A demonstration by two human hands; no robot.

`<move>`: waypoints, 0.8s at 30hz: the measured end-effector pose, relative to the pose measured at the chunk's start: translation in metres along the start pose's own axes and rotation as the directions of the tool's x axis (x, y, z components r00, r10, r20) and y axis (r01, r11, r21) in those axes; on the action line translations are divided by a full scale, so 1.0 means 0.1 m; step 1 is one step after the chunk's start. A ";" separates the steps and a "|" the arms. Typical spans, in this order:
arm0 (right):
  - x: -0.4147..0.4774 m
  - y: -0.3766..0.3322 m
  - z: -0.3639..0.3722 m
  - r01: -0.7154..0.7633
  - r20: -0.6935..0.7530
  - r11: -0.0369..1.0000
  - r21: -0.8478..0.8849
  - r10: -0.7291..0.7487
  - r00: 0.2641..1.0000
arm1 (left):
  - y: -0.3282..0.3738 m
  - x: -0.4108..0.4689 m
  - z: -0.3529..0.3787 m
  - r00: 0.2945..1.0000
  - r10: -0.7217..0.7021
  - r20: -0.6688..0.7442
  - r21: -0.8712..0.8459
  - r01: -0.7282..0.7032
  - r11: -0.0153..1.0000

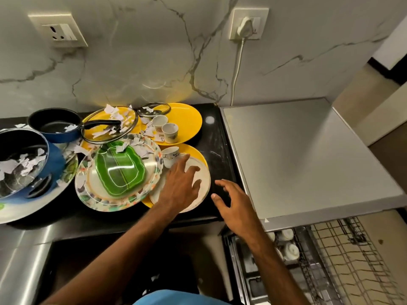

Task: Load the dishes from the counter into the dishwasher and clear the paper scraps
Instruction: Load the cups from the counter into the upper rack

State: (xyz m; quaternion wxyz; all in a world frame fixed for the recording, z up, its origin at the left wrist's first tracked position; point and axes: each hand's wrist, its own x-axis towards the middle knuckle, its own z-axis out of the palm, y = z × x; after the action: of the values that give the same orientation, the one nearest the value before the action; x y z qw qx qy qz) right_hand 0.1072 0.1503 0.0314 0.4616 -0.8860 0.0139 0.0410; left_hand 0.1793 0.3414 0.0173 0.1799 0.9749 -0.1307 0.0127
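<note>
The left hand (182, 186) is reaching over the white plate (205, 180) with its fingers spread and relaxed, gripping nothing. Motion blur is making it hard to tell whether the fingertips are touching the plate or hovering just above it. That plate is lying on a yellow plate (196, 150) at the right end of the pile, and a small cup (170, 155) is sitting just beyond the left hand's fingertips. The right hand (231, 200) is hanging over the black counter (218, 137) just beside the white plate's right rim, apart from it, with fingers splayed and nothing in its grasp. To the left of the hands, a green dish (120, 170) is resting on a floral plate (84, 186). Farther back, two cups (165, 127) are standing on another yellow plate (187, 122). Paper scraps (114, 116) are lying scattered over a glass lid (130, 128), across the plates, and inside the blue pot (50, 159) at the far left. A frying pan (55, 123) is sitting behind that pot. To the right of the hands, the dishwasher rack (343, 260) is standing pulled out below the counter, with white cups (290, 249) sitting in it.
</note>
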 end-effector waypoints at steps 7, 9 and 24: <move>0.21 -0.22 0.22 -0.027 0.013 0.999 0.043 0.027 1.000 | -0.38 0.31 -0.09 0.987 -0.124 0.102 0.087 0.115 0.990; 0.27 -0.27 0.25 -0.033 0.026 0.998 0.046 0.032 0.999 | -0.44 0.37 -0.10 0.978 -0.142 0.155 0.121 0.124 0.985; 0.50 -0.25 0.36 -0.065 0.044 0.998 0.017 0.064 0.997 | -0.51 0.57 -0.15 0.987 -0.062 0.150 0.097 0.047 0.994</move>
State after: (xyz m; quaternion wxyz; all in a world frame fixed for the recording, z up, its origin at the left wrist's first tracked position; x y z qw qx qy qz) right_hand 0.1567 0.1953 0.0272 0.4684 -0.8797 0.0331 0.0749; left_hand 0.2476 0.3785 0.0181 0.1241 0.9835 -0.1166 -0.0610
